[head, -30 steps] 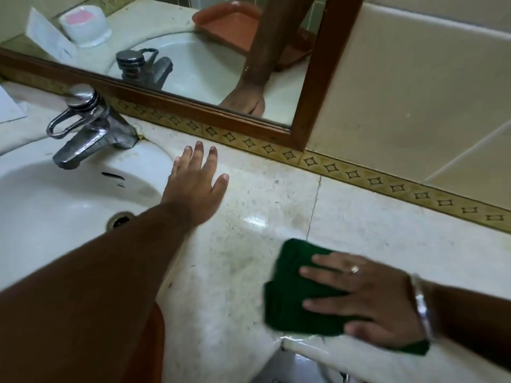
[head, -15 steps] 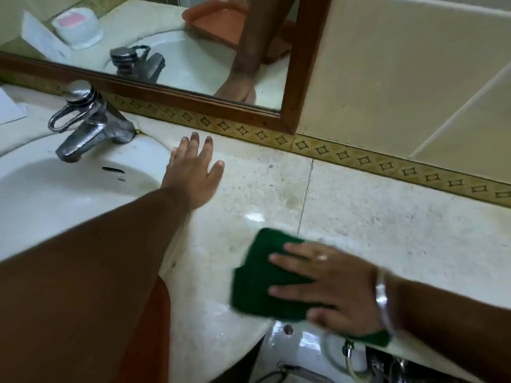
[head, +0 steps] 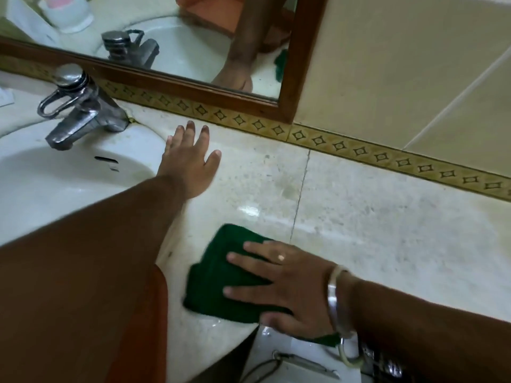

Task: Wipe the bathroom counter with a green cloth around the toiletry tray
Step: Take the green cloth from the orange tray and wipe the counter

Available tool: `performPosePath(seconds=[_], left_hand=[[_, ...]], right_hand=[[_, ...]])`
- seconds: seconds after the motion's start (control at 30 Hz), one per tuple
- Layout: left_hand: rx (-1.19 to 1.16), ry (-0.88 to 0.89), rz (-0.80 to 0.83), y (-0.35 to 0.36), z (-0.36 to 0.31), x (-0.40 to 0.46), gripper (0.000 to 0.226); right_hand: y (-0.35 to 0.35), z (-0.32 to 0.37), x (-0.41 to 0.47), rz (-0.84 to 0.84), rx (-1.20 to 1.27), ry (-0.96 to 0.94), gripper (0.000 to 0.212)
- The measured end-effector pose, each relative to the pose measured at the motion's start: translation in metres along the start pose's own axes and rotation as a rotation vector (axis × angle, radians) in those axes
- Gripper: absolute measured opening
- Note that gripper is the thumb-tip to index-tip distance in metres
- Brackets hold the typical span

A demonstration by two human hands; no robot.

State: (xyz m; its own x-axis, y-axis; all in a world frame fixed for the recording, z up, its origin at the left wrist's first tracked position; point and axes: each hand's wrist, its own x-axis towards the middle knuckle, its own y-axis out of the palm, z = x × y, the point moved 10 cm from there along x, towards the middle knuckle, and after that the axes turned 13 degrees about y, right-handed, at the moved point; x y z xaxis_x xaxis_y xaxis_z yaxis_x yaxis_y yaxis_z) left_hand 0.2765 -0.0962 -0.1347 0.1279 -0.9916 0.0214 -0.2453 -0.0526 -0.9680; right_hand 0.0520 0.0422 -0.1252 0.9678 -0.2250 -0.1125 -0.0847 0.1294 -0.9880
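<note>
Two hands, lower frame: right hand (head: 287, 288), fingers flat, presses soft, pliant cloth (head: 218, 275) onto counter (head: 387, 230); left hand (head: 188, 167) splayed, empty.

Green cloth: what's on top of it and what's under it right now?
The right hand lies flat on the green cloth, fingers spread. Under it is the counter near its front edge. The counter surface directly beneath the cloth is covered and cannot be judged.
</note>
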Motion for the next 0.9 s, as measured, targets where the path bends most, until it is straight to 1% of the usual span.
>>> performPosePath(seconds=[0.03,0.07,0.1,0.17,0.2,0.27,0.37,0.43,0.47,0.57,0.6,0.63,0.67,0.7,0.77,0.8,0.9], left_hand=[[0.004,0.004,-0.004,0.0,0.0,0.0,0.065],[0.005,0.003,-0.009,0.0,0.0,-0.001,0.065],[0.004,0.002,-0.014,0.0,0.0,0.0,0.065],[0.002,0.007,-0.024,0.0,0.001,0.002,0.065],[0.007,0.01,-0.031,0.0,0.001,0.003,0.065],[0.015,0.014,-0.032,0.0,0.003,0.003,0.065],[0.021,0.011,-0.01,0.002,0.003,0.003,0.064],[0.019,0.005,-0.004,0.001,0.003,0.003,0.063],[0.018,0.004,-0.004,0.0,0.001,0.003,0.063],[0.015,0.002,-0.006,-0.001,-0.001,0.003,0.063],[0.018,-0.001,-0.011,-0.002,-0.001,0.003,0.063],[0.021,-0.004,-0.012,-0.002,0.0,0.003,0.064],[0.024,-0.003,-0.01,-0.002,-0.001,0.003,0.064],[0.027,0.0,-0.009,-0.002,-0.001,0.003,0.064],[0.03,0.003,-0.014,-0.002,-0.001,0.002,0.064],[0.028,0.003,-0.016,-0.002,0.0,0.003,0.064],[0.026,0.0,-0.021,0.0,0.002,0.003,0.064]], right_hand=[[-0.002,-0.014,-0.014,0.005,-0.002,-0.038,0.058],[-0.004,-0.039,-0.021,0.006,0.003,-0.008,0.057],[-0.009,-0.073,-0.024,0.004,0.008,0.074,0.056],[-0.016,-0.142,-0.016,0.016,0.037,0.298,0.057],[-0.018,-0.168,-0.006,0.017,0.046,0.384,0.056],[-0.021,-0.192,0.03,-0.005,0.024,0.474,0.057],[-0.028,-0.191,0.084,-0.015,-0.007,0.567,0.059],[-0.03,-0.171,0.093,-0.009,-0.043,0.59,0.06],[-0.03,-0.153,0.084,-0.018,-0.058,0.549,0.06],[-0.014,-0.07,0.017,-0.002,-0.065,0.222,0.061],[-0.008,-0.057,-0.012,0.019,-0.051,0.149,0.06],[-0.004,-0.06,-0.034,0.025,-0.022,0.133,0.059],[-0.003,-0.076,-0.048,0.029,0.013,0.185,0.057],[-0.005,-0.097,-0.054,0.035,0.057,0.289,0.057],[-0.011,-0.141,-0.044,0.007,0.111,0.508,0.056],[-0.014,-0.157,-0.031,-0.018,0.102,0.579,0.054],[-0.02,-0.182,0.032,-0.075,0.027,0.678,0.056]])
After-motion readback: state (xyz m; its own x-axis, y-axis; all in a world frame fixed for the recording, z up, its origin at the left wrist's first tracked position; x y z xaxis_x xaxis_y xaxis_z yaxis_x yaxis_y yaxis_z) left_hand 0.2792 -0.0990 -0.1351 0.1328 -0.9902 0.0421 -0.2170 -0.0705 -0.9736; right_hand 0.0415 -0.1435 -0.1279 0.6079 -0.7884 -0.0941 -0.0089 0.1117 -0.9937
